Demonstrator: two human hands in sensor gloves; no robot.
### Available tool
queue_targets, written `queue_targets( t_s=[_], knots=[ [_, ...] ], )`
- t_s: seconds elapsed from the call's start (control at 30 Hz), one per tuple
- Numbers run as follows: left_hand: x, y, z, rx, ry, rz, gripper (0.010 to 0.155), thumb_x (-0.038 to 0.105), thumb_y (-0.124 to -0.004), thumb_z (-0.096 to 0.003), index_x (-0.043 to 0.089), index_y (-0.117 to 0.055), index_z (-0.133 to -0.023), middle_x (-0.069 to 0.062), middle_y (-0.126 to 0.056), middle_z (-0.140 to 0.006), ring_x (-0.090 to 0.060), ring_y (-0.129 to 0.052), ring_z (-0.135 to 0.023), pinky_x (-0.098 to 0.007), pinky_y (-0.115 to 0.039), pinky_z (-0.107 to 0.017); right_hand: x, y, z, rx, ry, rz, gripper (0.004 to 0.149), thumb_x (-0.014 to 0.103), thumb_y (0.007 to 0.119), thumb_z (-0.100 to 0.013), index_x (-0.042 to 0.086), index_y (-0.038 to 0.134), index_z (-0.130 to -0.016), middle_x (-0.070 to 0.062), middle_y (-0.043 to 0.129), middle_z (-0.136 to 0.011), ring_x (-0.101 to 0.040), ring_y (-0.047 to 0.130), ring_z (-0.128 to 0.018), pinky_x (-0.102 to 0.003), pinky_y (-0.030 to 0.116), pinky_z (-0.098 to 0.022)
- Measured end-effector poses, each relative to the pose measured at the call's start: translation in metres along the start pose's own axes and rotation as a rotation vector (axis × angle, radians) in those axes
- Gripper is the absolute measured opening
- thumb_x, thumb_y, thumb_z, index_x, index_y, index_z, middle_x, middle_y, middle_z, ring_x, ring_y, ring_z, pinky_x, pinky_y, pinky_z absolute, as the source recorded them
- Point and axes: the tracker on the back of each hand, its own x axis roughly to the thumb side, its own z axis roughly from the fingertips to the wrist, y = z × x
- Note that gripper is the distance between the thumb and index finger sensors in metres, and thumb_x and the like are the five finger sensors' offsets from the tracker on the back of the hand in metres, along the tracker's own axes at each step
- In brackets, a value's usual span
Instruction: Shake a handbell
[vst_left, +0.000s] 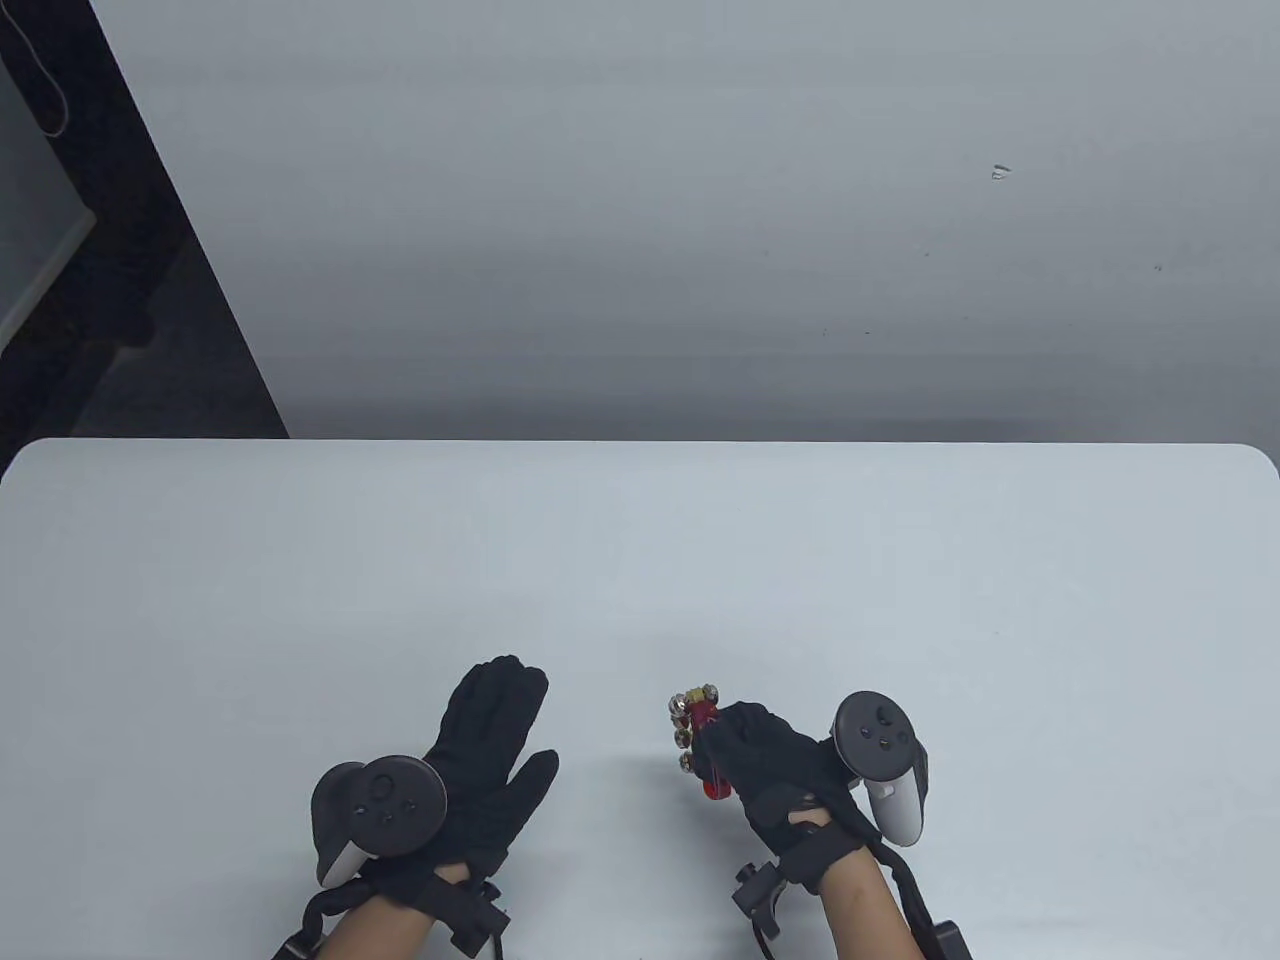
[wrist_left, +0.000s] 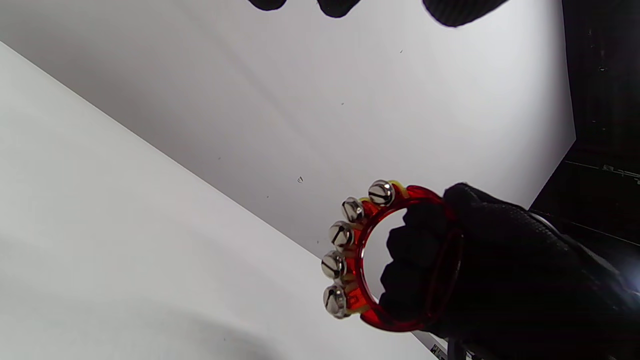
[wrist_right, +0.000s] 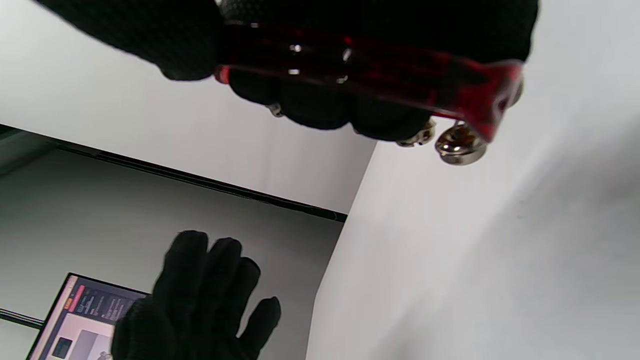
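— What's the setting on your feed?

— A pale surface (vst_left: 640, 560) against a grey wall (vst_left: 700, 220), with a dark strip at the far left. In the right wrist view I also see part of a lit screen (wrist_right: 75, 320) low in the left corner.

— Where's the handbell?

— My right hand (vst_left: 775, 765) grips it, fingers clenched around the ring's bar, near the front edge of the surface. The handbell (vst_left: 700, 735) is a red translucent ring with a row of silver jingle bells (wrist_left: 342, 250) along one arc.

— Which way does it point?

— In the table view its long axis runs near-to-far, tilted slightly, with the bells facing left towards my other hand. The left wrist view shows the ring face-on, five bells down its left side.

— And the left hand?

— My left hand (vst_left: 480, 745) is released, fingers spread flat and holding nothing, well apart from the bell.

— Anything unclear?

— The glove covers the ring's right half. I can't tell whether the ring touches the surface. The right wrist view shows the ring edge-on and most of the bells are hidden behind the fingers.
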Motion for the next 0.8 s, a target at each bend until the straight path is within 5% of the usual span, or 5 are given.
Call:
queue_targets(
  t_s=[0.13, 0.3, 0.47, 0.8],
  knots=[
    [0.001, 0.000, 0.000, 0.002, -0.007, 0.002, 0.073, 0.061, -0.058, -0.0529, 0.028, -0.042, -0.116, -0.016, -0.039, -0.121, -0.049, -0.038, -0.111, -0.067, -0.049, -0.072, -0.004, 0.001, -0.002, 0.016, 0.023, -0.015, 0.043, 0.041, 0.069, -0.052, 0.005, 0.078, -0.074, -0.015, 0.082, -0.075, -0.038, 0.085, -0.063, -0.057, 0.064, -0.054],
    [0.002, 0.000, 0.000, 0.000, -0.015, 0.000, 0.073, 0.061, -0.058, -0.0529, 0.028, -0.042, -0.116, -0.016, -0.038, -0.121, -0.049, -0.037, -0.111, -0.067, -0.049, -0.072, 0.069, -0.007, 0.022, -0.025, -0.341, -0.123, 0.043, 0.044, 0.066, -0.053, 0.009, 0.076, -0.077, -0.011, 0.081, -0.079, -0.035, 0.085, -0.068, -0.055, 0.065, -0.058],
    [0.003, -0.004, -0.001, -0.010, -0.023, -0.004, 0.073, 0.061, -0.058, -0.0530, 0.028, -0.042, -0.116, -0.016, -0.039, -0.121, -0.050, -0.038, -0.110, -0.067, -0.050, -0.072, 0.017, -0.004, 0.006, 0.015, -0.085, -0.075, 0.043, 0.040, 0.069, -0.053, 0.004, 0.077, -0.076, -0.015, 0.081, -0.077, -0.039, 0.084, -0.066, -0.058, 0.063, -0.056],
    [0.005, -0.004, -0.001, -0.010, -0.032, -0.004, 0.073, 0.061, -0.058, -0.0529, 0.027, -0.043, -0.116, -0.016, -0.040, -0.121, -0.049, -0.039, -0.110, -0.067, -0.050, -0.072, -0.008, -0.005, 0.000, 0.030, 0.023, -0.063, 0.043, 0.041, 0.069, -0.052, 0.005, 0.078, -0.075, -0.015, 0.082, -0.076, -0.039, 0.085, -0.065, -0.058, 0.064, -0.055]
  ],
)
